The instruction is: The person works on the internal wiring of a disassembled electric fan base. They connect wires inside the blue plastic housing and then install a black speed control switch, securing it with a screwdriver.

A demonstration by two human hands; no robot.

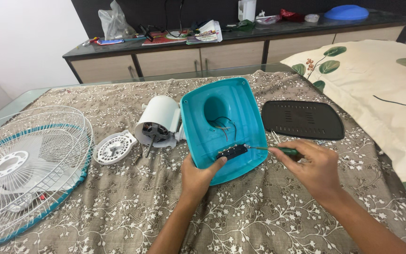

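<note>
Surface: a glass-topped desk (pixel 19 99) under a brown cloth (pixel 259 221) printed with white flowering vines; bare glass shows at the far left edge.
Room: a white wall at far left, a dark panel behind a long sideboard (pixel 203 56) with pale drawer fronts and a dark top.
Right side: a cream pillow (pixel 381 94) with green leaf prints lies on the cloth.
Teal housing: the teal fan base shell (pixel 222 127) lies open side up at the middle of the desk, wires and a small black switch block (pixel 232 152) inside its near edge.
Left hand: the left hand (pixel 198 176) grips the near edge of the shell, thumb pressed beside the switch block.
Right hand: the right hand (pixel 313 167) is closed around a green-handled screwdriver (pixel 278 150), its tip reaching the switch block.
Black cover: a black slotted plate (pixel 302 120) lies flat just right of the shell.
Motor: a white motor unit (pixel 158 122) with its shaft pointing near lies just left of the shell.
Small grille: a white round vented cap (pixel 114 147) sits left of the motor.
Fan cage: a white wire guard with teal rim (pixel 29 164) fills the near left.
Packages: on the sideboard, a crumpled clear plastic bag (pixel 113 21) at left, a stack of colourful printed papers (pixel 205 33) mid-way, a white upright container (pixel 246 9), a blue domed lid (pixel 346 11) at far right.
</note>
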